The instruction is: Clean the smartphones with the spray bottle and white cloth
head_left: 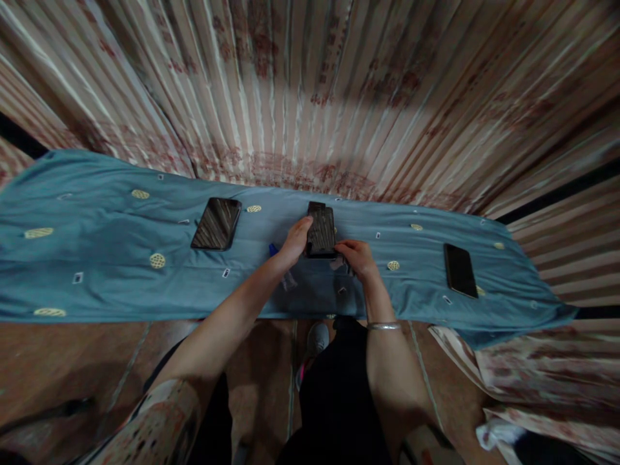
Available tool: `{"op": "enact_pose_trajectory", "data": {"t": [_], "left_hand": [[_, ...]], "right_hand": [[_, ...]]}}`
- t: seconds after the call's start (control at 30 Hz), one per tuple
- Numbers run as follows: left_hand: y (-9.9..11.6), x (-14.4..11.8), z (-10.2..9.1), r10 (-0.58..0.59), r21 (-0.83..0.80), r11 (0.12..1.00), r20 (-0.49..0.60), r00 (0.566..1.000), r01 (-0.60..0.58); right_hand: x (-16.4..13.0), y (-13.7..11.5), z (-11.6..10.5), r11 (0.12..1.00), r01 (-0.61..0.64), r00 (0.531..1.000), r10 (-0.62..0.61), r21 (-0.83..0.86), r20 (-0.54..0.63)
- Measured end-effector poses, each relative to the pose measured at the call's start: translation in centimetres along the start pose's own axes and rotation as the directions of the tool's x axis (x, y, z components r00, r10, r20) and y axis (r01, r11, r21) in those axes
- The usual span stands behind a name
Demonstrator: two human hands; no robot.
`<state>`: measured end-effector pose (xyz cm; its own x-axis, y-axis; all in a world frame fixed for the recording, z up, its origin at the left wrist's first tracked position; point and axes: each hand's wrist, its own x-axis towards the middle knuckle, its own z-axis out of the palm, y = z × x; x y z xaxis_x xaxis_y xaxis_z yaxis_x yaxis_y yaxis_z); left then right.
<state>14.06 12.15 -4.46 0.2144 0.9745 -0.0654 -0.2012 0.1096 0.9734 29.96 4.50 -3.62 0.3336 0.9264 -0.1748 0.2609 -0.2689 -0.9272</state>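
A dark phone [321,231] lies on the blue cloth [97,258] at the middle, with a second dark device partly showing behind its far end. My left hand [295,242] touches the phone's left edge with the fingertips. My right hand [357,256] rests at the phone's near right corner, fingers curled over a small pale object that I cannot make out. A small blue item [274,249] peeks out under my left wrist.
A larger dark tablet [217,223] lies to the left on the blue cloth, and a black phone [460,269] lies to the right. Striped pink curtains [310,84] hang behind. Brown floor and my legs show below the cloth's front edge.
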Motion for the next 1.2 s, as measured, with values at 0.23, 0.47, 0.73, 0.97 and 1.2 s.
{"op": "enact_pose_trajectory", "data": {"t": [0.23,0.47,0.73,0.97,1.2], "left_hand": [[-0.1,0.3,0.3,0.026,0.015,1.0,-0.007,1.0,-0.026],[0.1,0.7,0.5,0.04,0.135,0.99,-0.042,0.998,-0.034],[0.6,0.4,-0.1,0.002,0.116,0.993,-0.073,0.997,0.007],[3.1,-4.4,-1.8,0.014,-0.011,1.0,-0.167,0.986,-0.016],[4.9,-12.0,-4.0,-0.241,-0.401,0.883,0.062,0.969,0.245]], "right_hand": [[1.1,0.5,-0.4,0.995,0.003,1.0,-0.004,-0.098,-0.007],[1.8,0.8,-0.2,0.983,0.052,0.998,-0.057,-0.176,-0.024],[1.0,-0.1,-1.3,0.969,0.119,0.978,-0.152,-0.217,-0.146],[-2.1,-2.8,-0.7,0.96,0.247,0.945,-0.209,0.131,-0.251],[-6.7,-5.6,6.1,0.858,0.155,0.932,-0.291,0.489,0.216]]}}
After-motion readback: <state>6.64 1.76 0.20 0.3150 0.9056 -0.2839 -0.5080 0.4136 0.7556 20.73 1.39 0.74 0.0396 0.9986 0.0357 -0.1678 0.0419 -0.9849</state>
